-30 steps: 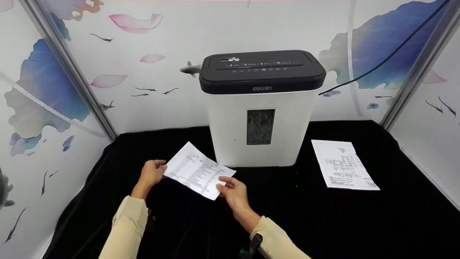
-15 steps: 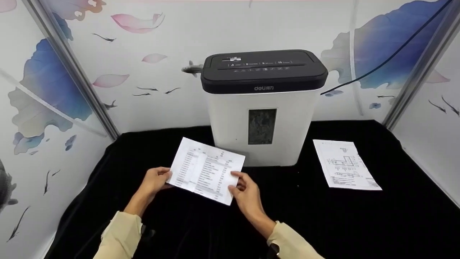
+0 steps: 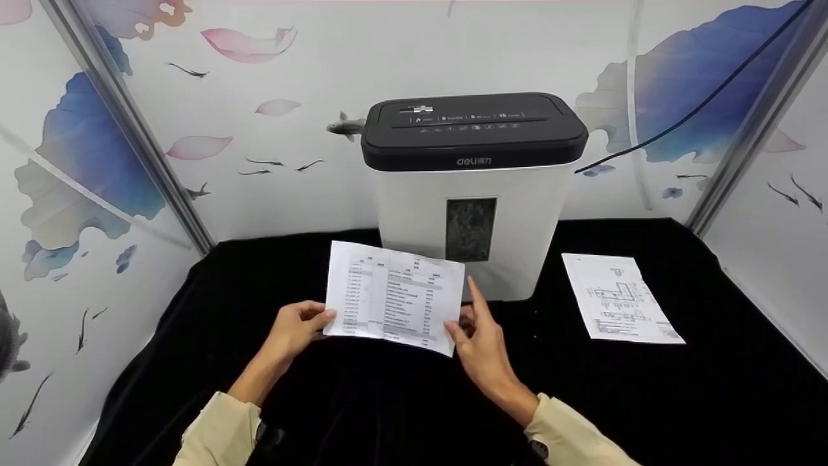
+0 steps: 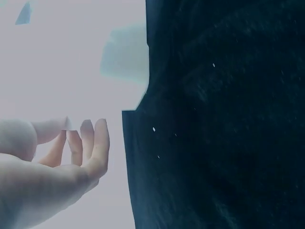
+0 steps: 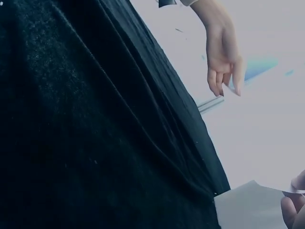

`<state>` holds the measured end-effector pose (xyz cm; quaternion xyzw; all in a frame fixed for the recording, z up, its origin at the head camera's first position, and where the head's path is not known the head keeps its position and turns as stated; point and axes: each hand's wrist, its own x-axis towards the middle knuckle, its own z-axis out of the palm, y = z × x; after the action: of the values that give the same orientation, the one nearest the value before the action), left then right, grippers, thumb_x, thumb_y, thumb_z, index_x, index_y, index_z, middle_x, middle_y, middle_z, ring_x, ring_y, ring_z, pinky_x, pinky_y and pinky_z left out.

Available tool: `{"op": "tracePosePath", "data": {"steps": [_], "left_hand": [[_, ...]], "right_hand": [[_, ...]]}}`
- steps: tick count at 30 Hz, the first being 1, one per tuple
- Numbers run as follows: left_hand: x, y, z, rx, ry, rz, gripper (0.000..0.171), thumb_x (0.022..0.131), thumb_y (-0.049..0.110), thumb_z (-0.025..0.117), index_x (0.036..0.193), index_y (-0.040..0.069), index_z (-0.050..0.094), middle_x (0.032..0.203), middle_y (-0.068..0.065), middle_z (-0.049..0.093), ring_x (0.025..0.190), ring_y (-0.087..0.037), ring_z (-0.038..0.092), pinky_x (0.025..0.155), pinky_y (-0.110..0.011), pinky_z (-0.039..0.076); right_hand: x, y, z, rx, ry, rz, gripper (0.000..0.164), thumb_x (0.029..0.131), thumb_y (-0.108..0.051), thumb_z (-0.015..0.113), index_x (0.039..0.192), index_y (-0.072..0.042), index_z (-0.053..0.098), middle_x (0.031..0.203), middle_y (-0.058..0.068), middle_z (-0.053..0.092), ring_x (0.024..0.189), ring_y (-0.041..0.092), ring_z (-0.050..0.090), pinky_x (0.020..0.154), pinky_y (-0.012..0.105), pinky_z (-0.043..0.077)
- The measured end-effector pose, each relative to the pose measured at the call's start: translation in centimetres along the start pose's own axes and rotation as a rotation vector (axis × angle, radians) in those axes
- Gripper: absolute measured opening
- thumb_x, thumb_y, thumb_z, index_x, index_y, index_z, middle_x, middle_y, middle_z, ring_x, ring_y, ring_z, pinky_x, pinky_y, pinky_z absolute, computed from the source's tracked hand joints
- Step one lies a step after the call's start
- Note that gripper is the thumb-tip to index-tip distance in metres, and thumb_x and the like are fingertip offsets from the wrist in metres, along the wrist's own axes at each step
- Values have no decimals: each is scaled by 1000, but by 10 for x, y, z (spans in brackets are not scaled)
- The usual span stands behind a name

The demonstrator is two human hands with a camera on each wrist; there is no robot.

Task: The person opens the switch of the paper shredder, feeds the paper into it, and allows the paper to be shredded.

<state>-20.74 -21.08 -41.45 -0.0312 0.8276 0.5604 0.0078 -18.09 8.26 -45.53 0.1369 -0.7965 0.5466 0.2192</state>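
Observation:
A printed sheet of paper point(image 3: 394, 298) with a table of text is held up between both hands in the head view, tilted toward me in front of the paper shredder point(image 3: 414, 213). My left hand point(image 3: 296, 333) pinches its lower left corner between thumb and fingers. At the sheet's right edge, my right hand point(image 3: 484, 343) grips with the thumb in front, its index finger extended up along the edge. Both wrist views are washed out; the left one shows my left hand point(image 4: 66, 167) pinching a pale corner, and the right one shows fingertips point(image 5: 298, 183) at the paper.
The white shredder has a black top point(image 3: 475, 145) with a narrow feed slot and a dark front window. A second printed sheet point(image 3: 614, 298) with a drawing lies on the black cloth point(image 3: 647, 401) to the right. A black cable point(image 3: 692, 111) runs up right from behind the shredder.
Both hands have moved right with the paper, which has turned straighter and tilted more upright, overlapping the shredder's base. The right index finger has extended. The second sheet stays in place.

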Motion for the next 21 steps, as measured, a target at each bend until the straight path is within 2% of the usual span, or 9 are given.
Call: {"op": "tracePosePath", "data": {"steps": [3, 7, 15, 18, 21], "left_hand": [[-3, 6, 3, -1, 0, 13, 22, 97, 7, 64, 113, -8, 67, 107, -20, 68, 89, -19, 69, 80, -31, 63], [-8, 14, 6, -14, -8, 34, 21, 96, 7, 66, 111, -8, 69, 106, -19, 68, 88, -18, 69, 80, -30, 63], [-11, 28, 9, -54, -11, 105, 18, 94, 7, 69, 106, -7, 71, 104, -19, 72, 88, -20, 73, 80, -31, 63], [-11, 36, 10, -40, -20, 137, 19, 93, 8, 70, 105, -7, 71, 104, -19, 73, 88, -21, 73, 81, -33, 63], [-11, 46, 12, 2, -28, 162, 18, 93, 9, 71, 103, -6, 71, 104, -19, 73, 89, -20, 72, 81, -33, 63]], "right_hand": [[3, -3, -11, -24, -13, 12, 63, 90, 5, 68, 147, 7, 40, 94, 12, 76, 80, 20, 70, 70, 23, 56], [10, -9, -26, -63, -17, 23, 42, 91, 0, 69, 130, 6, 55, 96, 14, 77, 85, 24, 72, 73, 25, 58], [32, -22, -52, -120, 14, -39, 17, 88, -2, 73, 104, -1, 68, 95, 13, 79, 91, 24, 75, 76, 26, 60], [42, -29, -63, -129, -7, 7, 9, 88, -2, 73, 96, -2, 69, 98, 14, 78, 93, 26, 76, 77, 29, 61], [54, -35, -75, -143, -41, 63, 7, 90, -5, 72, 96, -3, 70, 102, 15, 77, 95, 27, 75, 79, 31, 61]]}}
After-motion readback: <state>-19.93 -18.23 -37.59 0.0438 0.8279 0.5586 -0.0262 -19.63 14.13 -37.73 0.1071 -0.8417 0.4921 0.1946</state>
